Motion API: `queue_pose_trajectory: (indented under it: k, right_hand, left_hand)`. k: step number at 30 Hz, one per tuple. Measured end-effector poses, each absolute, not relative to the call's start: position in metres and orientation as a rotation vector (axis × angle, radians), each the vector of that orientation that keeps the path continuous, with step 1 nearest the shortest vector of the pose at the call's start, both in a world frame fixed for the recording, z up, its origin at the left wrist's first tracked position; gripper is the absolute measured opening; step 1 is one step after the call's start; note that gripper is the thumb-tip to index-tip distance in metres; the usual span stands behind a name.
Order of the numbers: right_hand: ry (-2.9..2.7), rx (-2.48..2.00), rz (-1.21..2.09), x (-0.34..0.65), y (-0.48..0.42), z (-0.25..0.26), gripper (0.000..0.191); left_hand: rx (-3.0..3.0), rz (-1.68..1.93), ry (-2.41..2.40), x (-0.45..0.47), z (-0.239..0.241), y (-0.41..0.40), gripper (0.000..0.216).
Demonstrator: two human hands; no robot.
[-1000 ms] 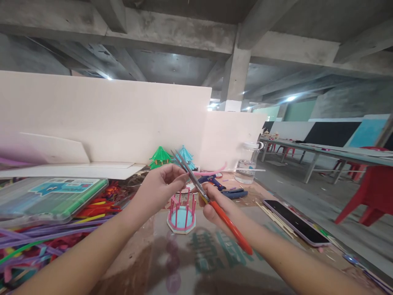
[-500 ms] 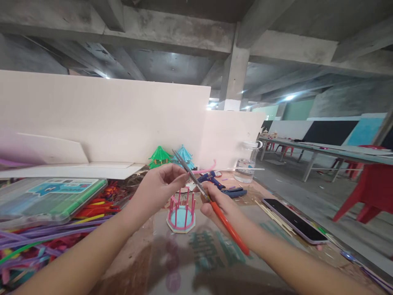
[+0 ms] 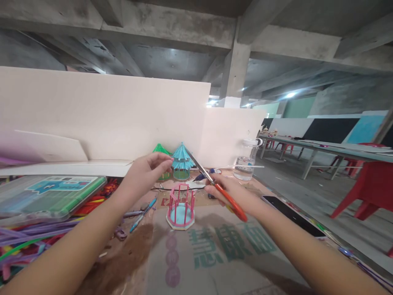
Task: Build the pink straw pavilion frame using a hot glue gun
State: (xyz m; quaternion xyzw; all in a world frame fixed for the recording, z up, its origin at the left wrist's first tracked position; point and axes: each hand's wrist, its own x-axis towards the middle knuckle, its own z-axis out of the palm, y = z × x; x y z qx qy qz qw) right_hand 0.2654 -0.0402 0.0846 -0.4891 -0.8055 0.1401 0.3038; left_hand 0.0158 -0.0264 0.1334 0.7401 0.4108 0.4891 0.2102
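Note:
My right hand (image 3: 225,189) grips a pair of scissors (image 3: 206,174) with orange handles, its metal blades pointing up and to the left. To the left, my left hand (image 3: 150,172) has thumb and forefinger pinched together; whatever sits between them is too small to make out. Below and between both hands, a small pink frame of upright posts (image 3: 181,207) stands on an octagonal base with a light blue floor. Behind it are a blue tiered-roof model (image 3: 182,157) and a green one (image 3: 159,148), partly covered by my left hand.
A clear plastic case (image 3: 52,198) and many coloured pipe cleaners (image 3: 37,237) lie at left. A blue pen (image 3: 143,215) rests near the cardboard sheet (image 3: 196,262). At right are a phone (image 3: 291,217) and a water bottle (image 3: 245,162). White boards (image 3: 123,119) stand behind.
My left hand has moved up and left, away from the scissors. The scissors and my right hand have shifted slightly right. The pink strip seen between the hands no longer shows there.

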Motion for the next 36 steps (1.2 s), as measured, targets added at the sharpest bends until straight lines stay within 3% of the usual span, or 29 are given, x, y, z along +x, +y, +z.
queue_pose_trajectory:
  k: [4, 7, 14, 20, 30, 36]
  right_hand:
    - [-2.466, -1.767, 0.178, 0.278, -0.04, 0.088, 0.027]
    - [-2.589, -1.939, 0.123, 0.271, -0.04, 0.078, 0.034]
    - [-2.648, -1.825, 0.237, 0.271, -0.035, 0.071, 0.047]
    - [-2.413, -1.877, 0.177, 0.292, -0.008, 0.082, 0.028]
    - [-2.129, -2.124, 0.08, 0.312, 0.072, 0.06, 0.036]
    - [-2.013, -1.997, 0.186, 0.311, 0.093, 0.038, 0.048]
  left_hand:
    - [2.009, 1.419, 1.206, 0.011, 0.141, -0.029, 0.038]
    - [1.995, 1.409, 1.188, 0.013, 0.142, -0.031, 0.037]
    - [1.997, 1.359, 1.205, 0.012, 0.138, -0.028, 0.042]
    - [2.039, 1.337, 1.164, 0.008, 0.138, -0.025, 0.052]
    - [2.0, 1.361, 1.113, 0.012, 0.138, -0.026, 0.036]
    - [2.004, 1.338, 1.153, 0.015, 0.139, -0.027, 0.031]
